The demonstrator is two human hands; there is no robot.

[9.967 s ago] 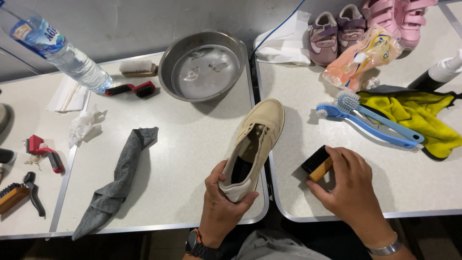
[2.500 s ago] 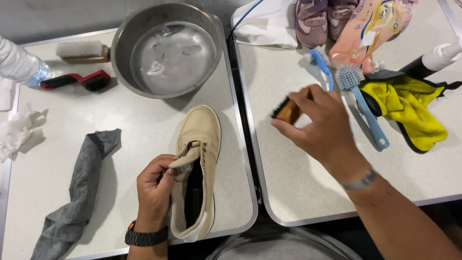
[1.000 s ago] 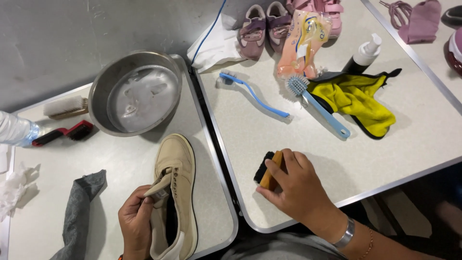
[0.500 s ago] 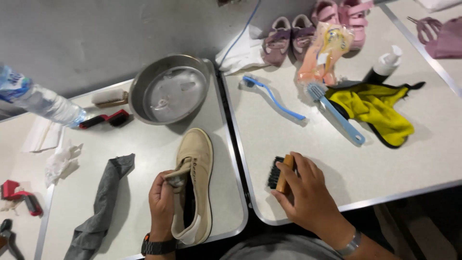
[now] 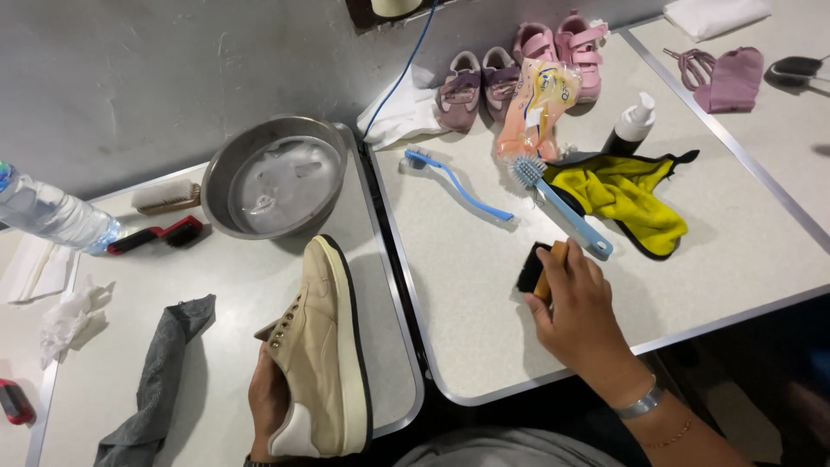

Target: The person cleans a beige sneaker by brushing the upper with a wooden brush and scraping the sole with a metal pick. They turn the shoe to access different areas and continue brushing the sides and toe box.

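Down below, the white table (image 5: 484, 285) carries everything, its two tops meeting at a dark seam. Largest on it is the metal bowl (image 5: 275, 184) with soapy water, near the wall. Just in front of it lies the beige shoe (image 5: 324, 346), tipped on its side with the sole facing right; the left hand (image 5: 270, 405) is wrapped around its heel end, fingers tucked underneath. A grey cloth (image 5: 157, 380) lies crumpled to the left of the shoe. Across the seam, a yellow cloth (image 5: 629, 197) rests near the far edge, with a blue long-handled brush (image 5: 562, 207) just beside it. The right hand (image 5: 577, 307) is closed over a small wooden brush (image 5: 538, 266) with black bristles, pressing it onto the table near the blue brush's handle.
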